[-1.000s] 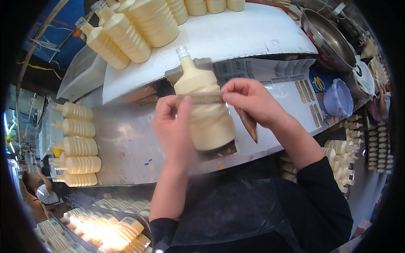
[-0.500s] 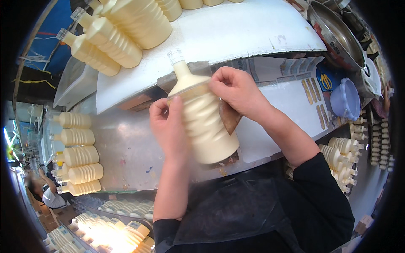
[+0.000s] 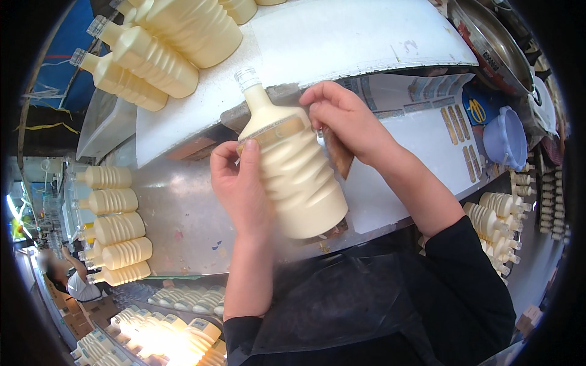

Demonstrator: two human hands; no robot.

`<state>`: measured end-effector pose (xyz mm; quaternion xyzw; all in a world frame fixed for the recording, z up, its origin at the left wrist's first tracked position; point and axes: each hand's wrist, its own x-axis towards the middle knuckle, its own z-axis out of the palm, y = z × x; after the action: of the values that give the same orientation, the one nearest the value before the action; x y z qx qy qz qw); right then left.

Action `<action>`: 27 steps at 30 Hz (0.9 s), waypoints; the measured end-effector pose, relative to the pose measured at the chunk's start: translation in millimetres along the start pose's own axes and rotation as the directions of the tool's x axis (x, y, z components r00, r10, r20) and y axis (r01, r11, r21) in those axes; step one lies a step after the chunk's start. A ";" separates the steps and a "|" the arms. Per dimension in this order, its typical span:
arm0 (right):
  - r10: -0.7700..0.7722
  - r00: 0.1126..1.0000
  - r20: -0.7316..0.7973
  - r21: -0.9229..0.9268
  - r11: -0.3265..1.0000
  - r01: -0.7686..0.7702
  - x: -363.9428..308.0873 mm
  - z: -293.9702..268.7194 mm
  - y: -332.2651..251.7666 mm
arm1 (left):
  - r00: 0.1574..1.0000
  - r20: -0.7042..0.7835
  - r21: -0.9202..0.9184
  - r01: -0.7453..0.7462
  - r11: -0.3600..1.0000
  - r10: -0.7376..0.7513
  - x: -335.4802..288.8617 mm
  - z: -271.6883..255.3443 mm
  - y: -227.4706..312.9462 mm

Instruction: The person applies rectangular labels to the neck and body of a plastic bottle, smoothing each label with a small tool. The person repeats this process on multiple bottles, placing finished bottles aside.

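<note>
A large cream-coloured bottle [image 3: 299, 183] with a clear threaded neck and a rippled body lies tilted in front of me, neck pointing away. Across its shoulder runs a gold label strip [image 3: 285, 129]. My left hand [image 3: 241, 180] has its thumb pressed on the strip's left end, with the fingers curled at the bottle's side. My right hand [image 3: 348, 119] is just off the bottle's right shoulder, thumb and forefinger close together. Its other fingers curl around a flat brown wedge-shaped piece [image 3: 337, 154], which hangs below the palm. Whether the fingertips pinch anything is unclear.
Several cream bottles [image 3: 155, 58] stand on the white raised board [image 3: 342, 46] ahead. More bottles [image 3: 119, 227] line the table's left edge. At right are a white sheet with gold strips [image 3: 452, 125], yellow-handled scissors [image 3: 476, 111], a lavender bucket [image 3: 505, 139] and a large pan [image 3: 488, 46].
My right hand has lifted away from the bottle's right shoulder, uncovering the strip's right part. The brown piece has moved slightly right with it. My left thumb remains on the strip.
</note>
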<state>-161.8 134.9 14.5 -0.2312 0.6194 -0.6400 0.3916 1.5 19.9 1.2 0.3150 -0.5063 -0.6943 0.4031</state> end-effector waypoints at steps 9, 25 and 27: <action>-0.082 0.997 0.001 -0.274 0.959 0.079 -2.8 15.1 8.5 | 0.997 0.024 0.044 0.070 0.997 -0.071 1.1 7.8 10.9; -0.060 0.998 0.027 -0.239 0.969 0.065 -2.5 12.9 8.6 | 0.997 0.046 0.049 0.060 0.997 -0.062 2.4 8.7 8.1; -0.061 0.998 0.027 -0.051 0.997 0.062 -0.7 11.7 7.5 | 0.997 0.046 0.059 0.055 0.997 -0.057 2.6 9.0 8.5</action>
<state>-150.6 128.8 8.7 -0.2685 0.6231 -0.6326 0.3735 -5.3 20.3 11.9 0.3240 -0.5265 -0.6977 0.3622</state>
